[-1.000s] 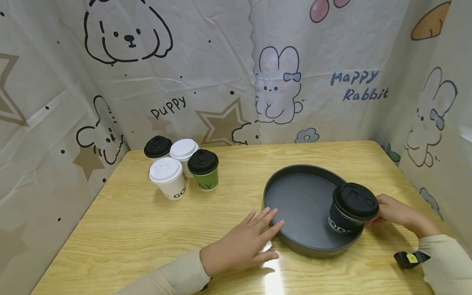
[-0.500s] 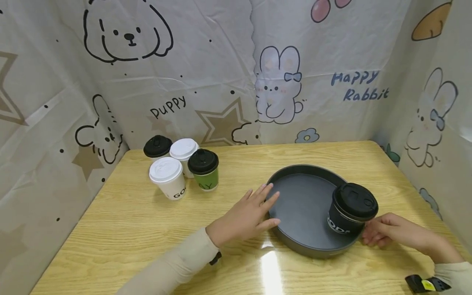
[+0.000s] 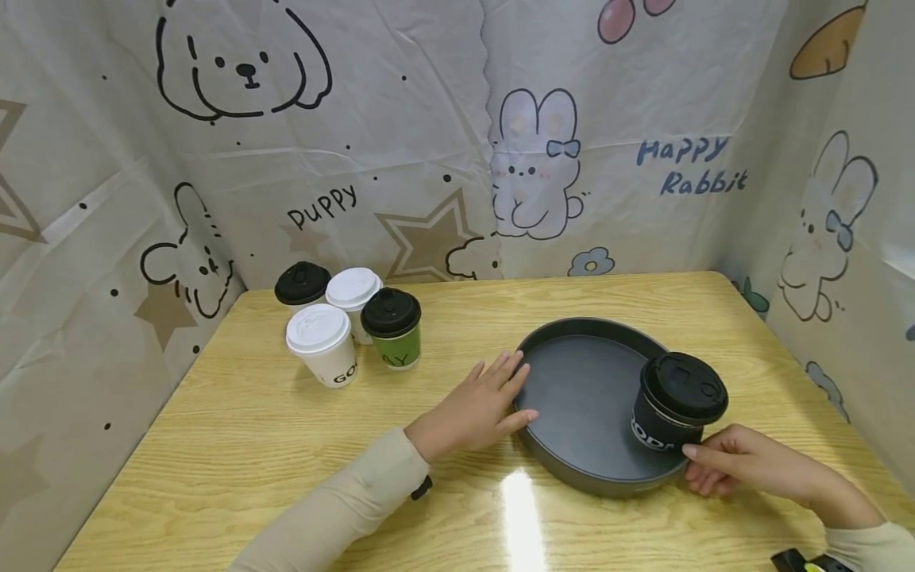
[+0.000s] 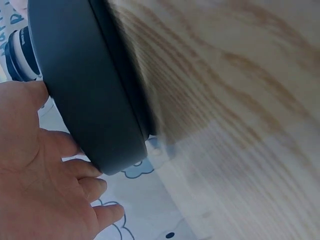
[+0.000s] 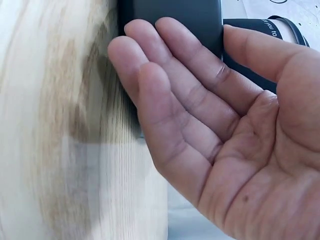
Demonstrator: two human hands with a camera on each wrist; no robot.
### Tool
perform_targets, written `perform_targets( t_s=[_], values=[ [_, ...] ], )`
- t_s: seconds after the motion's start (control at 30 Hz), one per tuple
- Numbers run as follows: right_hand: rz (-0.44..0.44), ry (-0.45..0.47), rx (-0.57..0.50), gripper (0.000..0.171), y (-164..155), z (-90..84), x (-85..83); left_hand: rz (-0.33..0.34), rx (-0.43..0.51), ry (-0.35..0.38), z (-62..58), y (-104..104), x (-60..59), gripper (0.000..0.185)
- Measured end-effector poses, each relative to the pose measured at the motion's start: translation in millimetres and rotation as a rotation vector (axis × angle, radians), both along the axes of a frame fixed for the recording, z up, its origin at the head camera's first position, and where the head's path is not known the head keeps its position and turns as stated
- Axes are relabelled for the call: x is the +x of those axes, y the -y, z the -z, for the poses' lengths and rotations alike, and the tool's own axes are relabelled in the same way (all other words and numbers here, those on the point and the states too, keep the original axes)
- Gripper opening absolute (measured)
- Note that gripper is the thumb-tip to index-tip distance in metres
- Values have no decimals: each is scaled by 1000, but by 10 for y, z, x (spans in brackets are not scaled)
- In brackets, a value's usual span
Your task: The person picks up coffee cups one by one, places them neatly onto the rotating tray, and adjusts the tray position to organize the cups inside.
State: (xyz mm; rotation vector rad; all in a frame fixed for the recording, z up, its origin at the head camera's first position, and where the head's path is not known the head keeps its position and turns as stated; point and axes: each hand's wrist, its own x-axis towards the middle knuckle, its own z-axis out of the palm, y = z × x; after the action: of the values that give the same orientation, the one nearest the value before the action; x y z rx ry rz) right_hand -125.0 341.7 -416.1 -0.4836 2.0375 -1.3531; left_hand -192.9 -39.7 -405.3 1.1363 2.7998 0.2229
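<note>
A round dark grey tray lies on the wooden table, right of centre. Inside it, against the right rim, stands a black paper cup with a black lid. My left hand rests flat on the table with straight fingers against the tray's left rim. In the left wrist view, the left hand meets the tray's outer wall. My right hand lies at the tray's near right rim, fingers straight, thumb close to the cup. The right wrist view shows the right hand with an open palm facing the tray and the cup.
At the back left stand several lidded cups: a black-lidded one, a white-lidded one, a white cup and a green cup with a black lid. Printed cloth walls enclose the table on three sides.
My left hand slid forward to the tray's left rim. My right hand came off the cup's far right side and moved round to the tray's near right rim. The cup stayed put.
</note>
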Motion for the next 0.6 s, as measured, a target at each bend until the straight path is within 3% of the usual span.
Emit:
perform_targets(
  t_s=[0.27,0.6],
  values=[
    [5,18,-62,42,-69,30,-45,29,-28,-38,7,5,150,73],
    [53,-17,-11,42,-127,6,-102,55,-44,-98,21,-34,296,76]
  ],
)
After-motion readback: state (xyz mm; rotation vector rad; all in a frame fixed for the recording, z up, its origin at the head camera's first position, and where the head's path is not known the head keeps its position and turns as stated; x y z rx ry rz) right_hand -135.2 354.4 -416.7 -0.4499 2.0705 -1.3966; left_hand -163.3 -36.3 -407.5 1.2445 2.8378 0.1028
